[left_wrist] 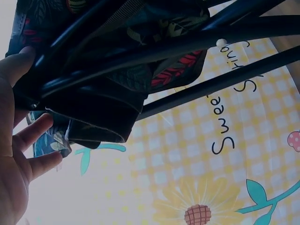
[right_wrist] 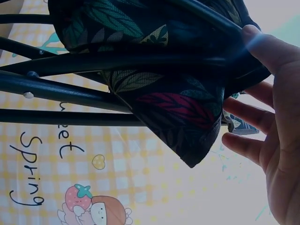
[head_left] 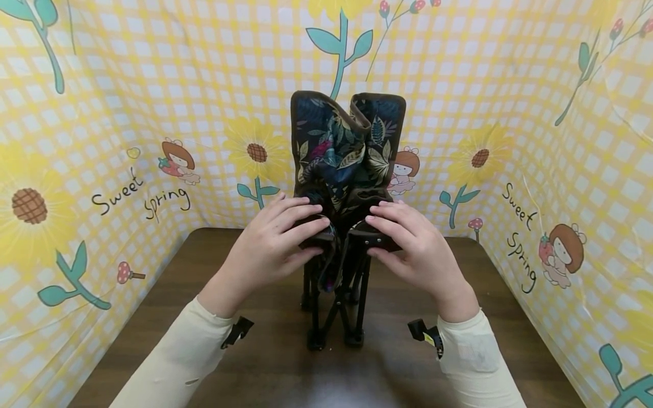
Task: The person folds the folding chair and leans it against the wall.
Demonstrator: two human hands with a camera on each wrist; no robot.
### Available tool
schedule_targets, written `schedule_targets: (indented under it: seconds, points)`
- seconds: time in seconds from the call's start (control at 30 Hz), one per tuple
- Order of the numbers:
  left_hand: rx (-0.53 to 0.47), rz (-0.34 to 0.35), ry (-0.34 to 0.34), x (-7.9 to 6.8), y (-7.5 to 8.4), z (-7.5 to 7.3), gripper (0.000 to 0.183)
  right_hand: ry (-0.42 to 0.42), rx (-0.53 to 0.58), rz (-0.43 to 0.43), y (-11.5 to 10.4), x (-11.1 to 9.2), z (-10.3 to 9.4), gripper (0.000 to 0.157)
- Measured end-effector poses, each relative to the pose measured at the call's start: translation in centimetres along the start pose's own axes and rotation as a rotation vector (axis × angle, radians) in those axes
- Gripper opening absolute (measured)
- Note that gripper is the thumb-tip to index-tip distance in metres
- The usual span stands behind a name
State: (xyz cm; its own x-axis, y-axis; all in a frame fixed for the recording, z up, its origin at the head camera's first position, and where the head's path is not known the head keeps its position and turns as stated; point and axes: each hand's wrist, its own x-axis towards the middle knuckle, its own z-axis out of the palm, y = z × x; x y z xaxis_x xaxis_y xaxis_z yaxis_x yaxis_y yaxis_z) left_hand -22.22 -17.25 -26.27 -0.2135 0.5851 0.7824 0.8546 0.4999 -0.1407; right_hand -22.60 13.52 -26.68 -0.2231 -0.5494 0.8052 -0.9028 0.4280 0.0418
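Note:
A small folding chair (head_left: 331, 153) in dark leaf-print fabric stands partly folded on the table, its backrest at the far side and the seat sagging in a fold. My left hand (head_left: 270, 241) grips the seat's left front corner, fingers over the top and thumb underneath. On the opposite corner, my right hand (head_left: 420, 243) holds the seat edge the same way, beside two small rivets. Crossed black legs (head_left: 339, 306) reach down to the tabletop between my wrists. In the left wrist view, dark tubes (left_wrist: 154, 58) run from the corner by my thumb; the right wrist view shows a hanging fabric flap (right_wrist: 183, 112).
The brown wooden table (head_left: 245, 362) carries the chair near its middle. A yellow checked cloth (head_left: 204, 85) with sunflowers and cartoon figures encloses the table at the back and both sides. Small black devices sit on both wrists.

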Motion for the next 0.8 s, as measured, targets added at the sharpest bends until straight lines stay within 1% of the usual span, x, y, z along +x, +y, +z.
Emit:
schedule_targets:
  seconds: [0.17,0.33,0.5,0.67,0.8]
  points:
    - [0.029,-0.014,0.003,-0.4,-0.1,-0.3,0.058,0.005,-0.021,0.021,0.2,-0.4,-0.3,0.05]
    - [0.054,-0.044,0.025,-0.8,-0.2,-0.4,0.061,0.014,-0.059,0.042,0.5,-0.9,-0.4,0.051]
    - [0.047,-0.091,0.06,-1.3,-0.5,-0.6,0.062,0.019,-0.065,0.062,0.7,-1.3,-0.5,0.053]
    - [0.035,-0.124,0.065,-1.9,-0.7,-0.6,0.06,0.019,-0.062,0.072,1.0,-1.8,-0.6,0.055]
    - [0.004,-0.148,0.083,-2.2,-1.0,-0.6,0.06,0.022,-0.066,0.103,1.3,-2.3,-0.7,0.056]
